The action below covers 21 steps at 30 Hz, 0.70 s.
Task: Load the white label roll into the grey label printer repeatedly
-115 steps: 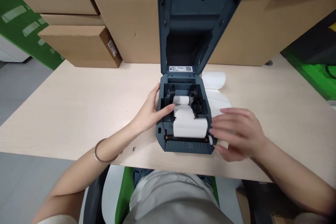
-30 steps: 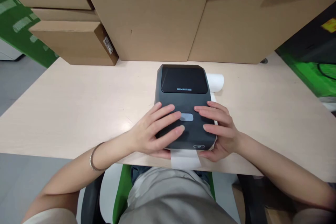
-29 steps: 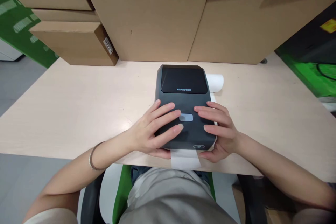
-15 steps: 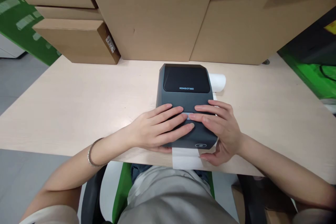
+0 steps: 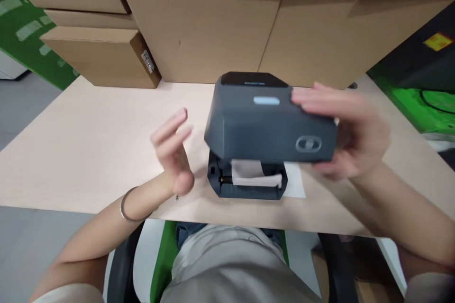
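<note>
A dark grey label printer stands on the table, its base (image 5: 249, 192) resting near the front edge. Its lid (image 5: 263, 128) is raised and tilted up, with a light window and an oval mark on it. My right hand (image 5: 355, 125), blurred by motion, grips the lid's right front corner, thumb below and fingers on top. Inside the base, a strip of white label paper (image 5: 256, 180) lies across the front. Off to the printer's left, my left hand (image 5: 172, 151) hovers above the table with its fingers apart, holding nothing.
Cardboard boxes (image 5: 206, 38) are stacked along the back of the table (image 5: 88, 151). A flatter box (image 5: 99, 57) stands at the back left. White paper (image 5: 295, 182) lies on the table beside the printer's right side.
My right hand has lifted the printer's lid, exposing the inside. My left hand has come off the lid and moved left. The white roll behind the printer is now hidden.
</note>
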{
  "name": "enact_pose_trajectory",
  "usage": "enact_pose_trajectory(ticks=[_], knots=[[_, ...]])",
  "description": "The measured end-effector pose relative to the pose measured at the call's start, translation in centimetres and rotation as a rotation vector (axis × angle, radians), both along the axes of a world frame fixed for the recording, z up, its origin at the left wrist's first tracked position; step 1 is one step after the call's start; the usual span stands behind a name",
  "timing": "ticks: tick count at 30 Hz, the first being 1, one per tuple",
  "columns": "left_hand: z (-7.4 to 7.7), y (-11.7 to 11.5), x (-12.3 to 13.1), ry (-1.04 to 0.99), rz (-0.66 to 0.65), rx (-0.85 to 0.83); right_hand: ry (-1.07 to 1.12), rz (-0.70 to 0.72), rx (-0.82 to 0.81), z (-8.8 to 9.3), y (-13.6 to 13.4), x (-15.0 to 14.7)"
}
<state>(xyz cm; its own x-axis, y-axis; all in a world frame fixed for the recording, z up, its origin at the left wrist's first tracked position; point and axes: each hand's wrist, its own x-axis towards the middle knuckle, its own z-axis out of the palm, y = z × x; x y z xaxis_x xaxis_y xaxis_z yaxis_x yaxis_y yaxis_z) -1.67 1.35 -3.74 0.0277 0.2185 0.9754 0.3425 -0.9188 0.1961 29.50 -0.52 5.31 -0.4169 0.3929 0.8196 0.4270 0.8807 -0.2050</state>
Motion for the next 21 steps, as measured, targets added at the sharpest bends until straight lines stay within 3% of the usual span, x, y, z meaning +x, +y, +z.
enact_pose_trajectory(ticks=[5,9,11,15,21], knots=[[-1.4,1.4,0.2,0.168,-0.057,-0.722,0.262,-0.173,-0.019,4.4,5.3,-1.3],[-3.3,2.5,0.5,0.128,-0.228,-1.104,0.351,-0.214,-0.171,7.2,10.5,-2.2],[-4.1,3.1,0.3,0.139,-0.315,-1.173,0.368,-0.152,-0.315,8.1,12.7,-2.1],[-4.7,4.0,-0.1,0.241,-0.463,-1.148,0.421,-0.097,-0.433,8.6,15.6,-1.5],[-3.0,3.5,0.8,0.201,-0.557,-1.214,0.438,-0.126,-0.415,8.1,18.3,-2.0]])
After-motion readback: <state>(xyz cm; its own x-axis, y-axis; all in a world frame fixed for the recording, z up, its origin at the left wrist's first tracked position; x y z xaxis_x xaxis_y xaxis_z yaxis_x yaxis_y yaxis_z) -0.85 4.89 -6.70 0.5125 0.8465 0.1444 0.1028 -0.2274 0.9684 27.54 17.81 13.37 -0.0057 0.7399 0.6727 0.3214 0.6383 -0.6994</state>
